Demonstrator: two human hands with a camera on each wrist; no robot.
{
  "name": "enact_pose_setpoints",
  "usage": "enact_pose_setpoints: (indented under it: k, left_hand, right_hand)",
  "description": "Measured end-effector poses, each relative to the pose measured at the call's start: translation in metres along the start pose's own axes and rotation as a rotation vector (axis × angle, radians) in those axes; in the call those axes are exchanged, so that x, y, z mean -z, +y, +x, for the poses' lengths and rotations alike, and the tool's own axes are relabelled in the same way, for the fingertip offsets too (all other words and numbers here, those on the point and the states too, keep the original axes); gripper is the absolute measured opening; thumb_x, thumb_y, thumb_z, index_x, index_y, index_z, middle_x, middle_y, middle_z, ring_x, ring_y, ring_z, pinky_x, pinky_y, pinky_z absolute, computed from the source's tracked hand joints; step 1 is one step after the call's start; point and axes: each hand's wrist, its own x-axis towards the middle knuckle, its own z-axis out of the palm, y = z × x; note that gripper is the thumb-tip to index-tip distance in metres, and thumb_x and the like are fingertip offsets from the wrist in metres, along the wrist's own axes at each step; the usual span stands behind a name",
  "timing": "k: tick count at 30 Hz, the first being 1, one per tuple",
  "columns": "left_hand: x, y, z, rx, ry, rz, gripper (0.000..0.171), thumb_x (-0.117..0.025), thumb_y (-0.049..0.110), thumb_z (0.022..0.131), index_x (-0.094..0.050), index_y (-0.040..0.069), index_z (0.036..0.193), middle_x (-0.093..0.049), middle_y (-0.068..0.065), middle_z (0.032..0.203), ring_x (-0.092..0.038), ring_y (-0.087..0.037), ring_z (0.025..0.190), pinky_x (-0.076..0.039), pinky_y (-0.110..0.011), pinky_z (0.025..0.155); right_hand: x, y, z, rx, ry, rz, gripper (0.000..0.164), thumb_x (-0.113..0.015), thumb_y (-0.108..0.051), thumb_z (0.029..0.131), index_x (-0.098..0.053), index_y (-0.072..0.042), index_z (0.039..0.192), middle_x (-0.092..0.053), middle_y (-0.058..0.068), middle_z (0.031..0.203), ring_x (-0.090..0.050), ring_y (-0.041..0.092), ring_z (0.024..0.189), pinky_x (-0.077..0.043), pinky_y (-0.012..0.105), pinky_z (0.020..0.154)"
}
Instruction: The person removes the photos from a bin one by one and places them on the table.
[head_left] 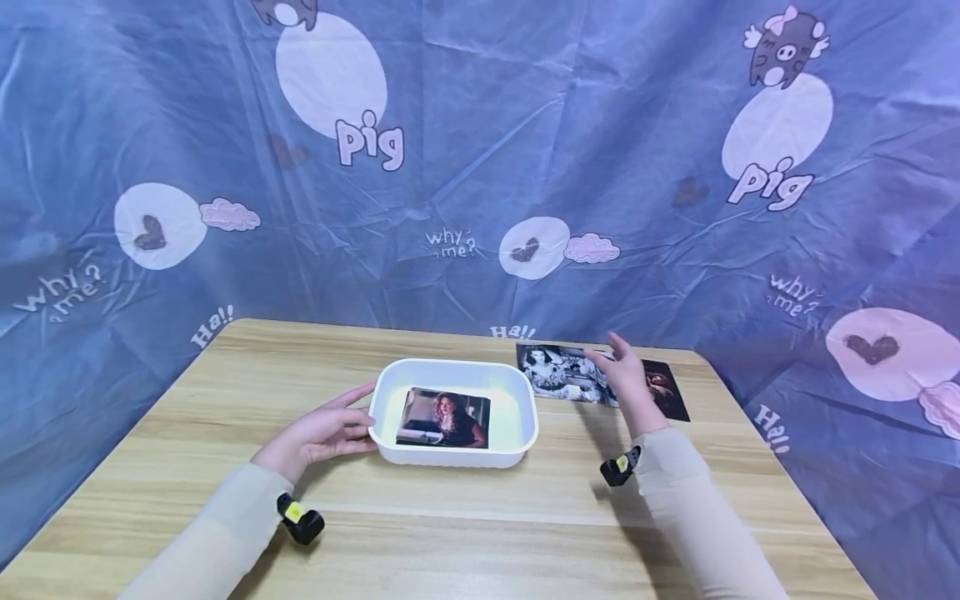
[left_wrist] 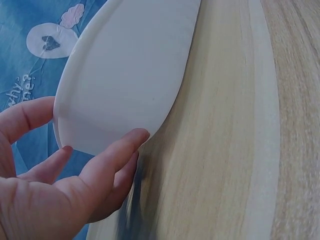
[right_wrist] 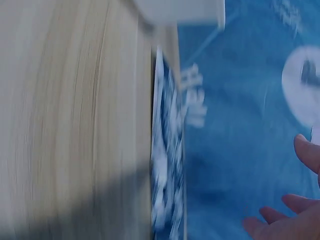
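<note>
My left hand (head_left: 330,429) rests against the left end of a white plastic tub (head_left: 457,457), fingers spread along the outside of its wall. The left wrist view has its fingertips right at the rim and outer wall of the tub (left_wrist: 120,65). Inside lies a stack of photo prints (head_left: 446,419), the top one showing a figure with long reddish hair. My right hand (head_left: 622,371) is raised with loosely spread fingers and holds nothing. Behind it, partly hidden, lies a black-and-white photo print (head_left: 558,373). A dark photo print (head_left: 667,392) sits just right of it.
Everything stands on a wood-grain table (head_left: 450,533). A blue cloth (head_left: 480,167) with pig and heart prints hangs right behind the table's far edge. Small black cameras (head_left: 303,521) are strapped on both wrists.
</note>
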Motion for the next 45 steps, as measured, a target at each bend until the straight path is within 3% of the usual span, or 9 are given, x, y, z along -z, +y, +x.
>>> enact_pose_setpoints:
  k: [2, 3, 12, 19, 23, 31, 37, 41, 45]
  left_hand:
    - [0.000, 0.000, 0.000, 0.000, 0.002, 0.000, 0.085, -0.052, -0.004, 0.090, -0.001, 0.011, 0.156, -0.047, -0.018, 0.128, -0.064, -0.022, 0.102, -0.054, -0.044, 0.097]
    - [0.000, 0.000, 0.000, 0.000, 0.004, 0.001, 0.085, -0.052, -0.004, 0.090, -0.001, 0.011, 0.156, -0.047, -0.019, 0.129, -0.064, -0.022, 0.102, -0.054, -0.045, 0.097]
    - [-0.001, 0.000, 0.000, 0.001, 0.006, 0.004, 0.085, -0.053, -0.003, 0.090, -0.002, 0.012, 0.156, -0.040, -0.023, 0.136, -0.063, -0.022, 0.105, -0.053, -0.044, 0.098]
    - [-0.002, 0.000, -0.002, 0.001, 0.013, 0.009, 0.083, -0.052, -0.003, 0.091, -0.003, 0.012, 0.156, -0.037, -0.025, 0.139, -0.061, -0.022, 0.107, -0.053, -0.043, 0.098]
    - [-0.003, 0.001, -0.003, 0.002, 0.014, 0.013, 0.083, -0.053, -0.002, 0.091, -0.003, 0.012, 0.156, -0.035, -0.027, 0.141, -0.061, -0.023, 0.108, -0.053, -0.043, 0.099]
    - [-0.004, 0.000, -0.002, 0.005, 0.018, 0.007, 0.083, -0.052, -0.003, 0.090, -0.003, 0.012, 0.156, -0.038, -0.025, 0.138, -0.061, -0.022, 0.106, -0.054, -0.042, 0.096]
    - [-0.003, -0.001, -0.002, 0.004, 0.011, 0.001, 0.084, -0.052, -0.003, 0.090, -0.002, 0.012, 0.156, -0.046, -0.017, 0.128, -0.063, -0.020, 0.102, -0.054, -0.042, 0.097]
    - [-0.002, -0.002, -0.001, 0.006, 0.018, 0.007, 0.083, -0.052, -0.003, 0.091, -0.003, 0.012, 0.156, -0.046, -0.017, 0.130, -0.063, -0.019, 0.101, -0.054, -0.043, 0.097]
    - [-0.002, -0.002, -0.001, 0.005, 0.023, 0.008, 0.082, -0.052, -0.002, 0.092, -0.004, 0.013, 0.156, -0.041, -0.020, 0.136, -0.063, -0.020, 0.102, -0.053, -0.043, 0.097]
  right_hand:
    - [-0.012, -0.008, -0.004, 0.024, -0.030, 0.001, 0.073, -0.062, -0.019, 0.094, -0.022, -0.006, 0.154, -0.025, 0.019, 0.157, -0.025, 0.035, 0.144, -0.035, 0.043, 0.115]
    - [-0.018, -0.011, -0.007, 0.041, -0.043, 0.007, 0.073, -0.062, -0.018, 0.094, -0.023, -0.005, 0.153, -0.027, 0.021, 0.156, -0.027, 0.036, 0.143, -0.030, 0.045, 0.118]
    - [-0.071, -0.026, -0.029, 0.143, -0.196, 0.013, 0.069, -0.068, -0.019, 0.090, -0.035, -0.006, 0.149, -0.040, 0.018, 0.150, -0.041, 0.035, 0.136, -0.038, 0.045, 0.114]
    - [-0.113, -0.031, -0.047, 0.240, -0.426, -0.028, 0.067, -0.072, -0.017, 0.086, -0.042, -0.003, 0.144, -0.046, 0.019, 0.145, -0.049, 0.036, 0.129, -0.044, 0.046, 0.109]
    - [-0.130, -0.031, -0.053, 0.290, -0.513, -0.141, 0.067, -0.075, -0.018, 0.083, -0.046, -0.003, 0.141, -0.048, 0.019, 0.143, -0.049, 0.038, 0.129, -0.044, 0.046, 0.108]
    - [-0.150, -0.019, -0.047, 0.395, -0.582, -0.360, 0.063, -0.078, -0.015, 0.079, -0.053, 0.000, 0.135, -0.057, 0.022, 0.133, -0.053, 0.039, 0.122, -0.045, 0.045, 0.107]
    - [-0.156, -0.017, -0.051, 0.490, -0.657, -0.593, 0.081, -0.085, -0.020, 0.071, -0.047, 0.005, 0.137, -0.049, 0.024, 0.138, -0.043, 0.038, 0.130, -0.036, 0.049, 0.113]
    - [-0.158, -0.019, -0.058, 0.509, -0.657, -0.758, 0.089, -0.087, -0.029, 0.068, -0.044, -0.001, 0.142, -0.041, 0.019, 0.141, -0.036, 0.035, 0.131, -0.038, 0.053, 0.107]
    - [-0.160, -0.018, -0.060, 0.504, -0.622, -0.801, 0.087, -0.088, -0.031, 0.067, -0.047, -0.005, 0.140, -0.042, 0.015, 0.138, -0.037, 0.032, 0.128, -0.041, 0.051, 0.102]
